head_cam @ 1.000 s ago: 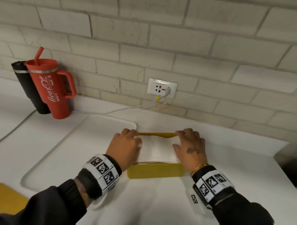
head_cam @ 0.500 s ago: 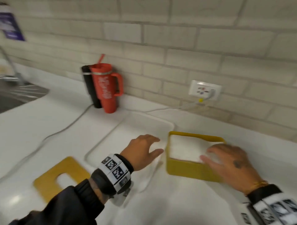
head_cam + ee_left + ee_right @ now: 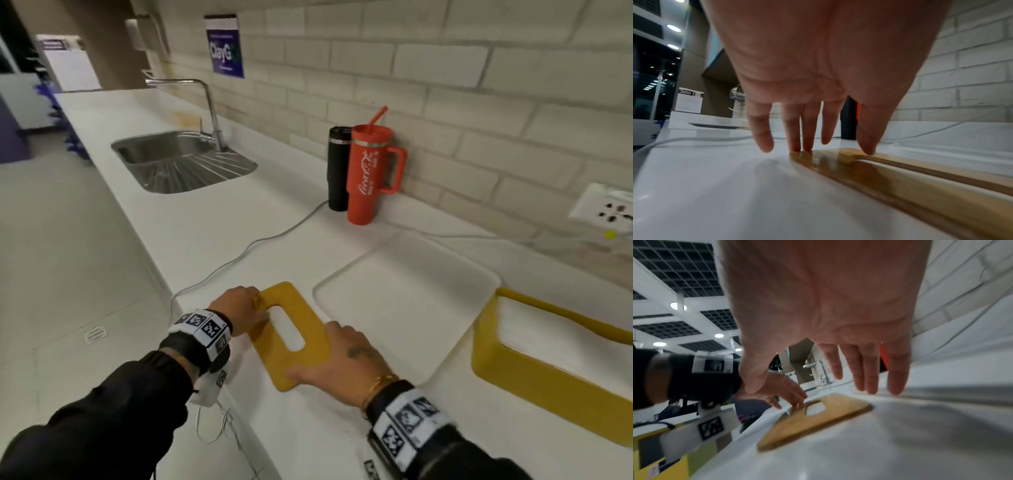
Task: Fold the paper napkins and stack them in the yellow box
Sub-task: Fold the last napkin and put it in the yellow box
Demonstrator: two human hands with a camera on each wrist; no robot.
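Observation:
The yellow box (image 3: 548,387) stands at the right on the white counter, with a stack of folded white napkins (image 3: 548,329) inside. A flat yellow lid (image 3: 289,296) with a long slot lies on the counter to the left of the box. My left hand (image 3: 251,305) touches the lid's far left end with straight fingertips (image 3: 805,142), as the lid (image 3: 900,178) shows in the left wrist view. My right hand (image 3: 342,356) lies over the lid's near right end, its fingers (image 3: 869,378) straight above the lid (image 3: 818,423). Neither hand holds anything.
A white tray (image 3: 411,291) lies between lid and box. A red tumbler (image 3: 368,174) and a black one (image 3: 337,168) stand by the brick wall. A grey cable (image 3: 260,240) crosses the counter. A steel sink (image 3: 181,161) is farther left. The counter's edge runs just left of my left hand.
Both hands left the napkins in the yellow box and moved left to the yellow lid. The head view swung left, so the box now sits at the right edge.

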